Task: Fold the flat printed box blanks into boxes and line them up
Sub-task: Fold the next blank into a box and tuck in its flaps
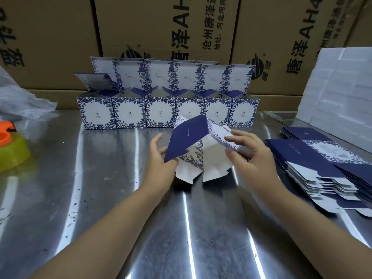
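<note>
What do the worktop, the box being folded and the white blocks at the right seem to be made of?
Worktop: brushed metal, likely steel; streaky reflections. Box blank: printed card, matt; creased flaps. White blocks: probably foam; soft dull surface.

Cropped by the left edge: yellow-and-orange object (pixel 10 152), plastic bag (pixel 24 97). Cropped at right: stack of flat blanks (pixel 314 158), white foam slabs (pixel 342 87). Mostly hidden behind the front row of boxes (pixel 130 114): back row (pixel 181 61). Too small to read: print on box fronts. Behind the half-folded box (pixel 189 133): fingertips of the left hand (pixel 160 160).
</note>
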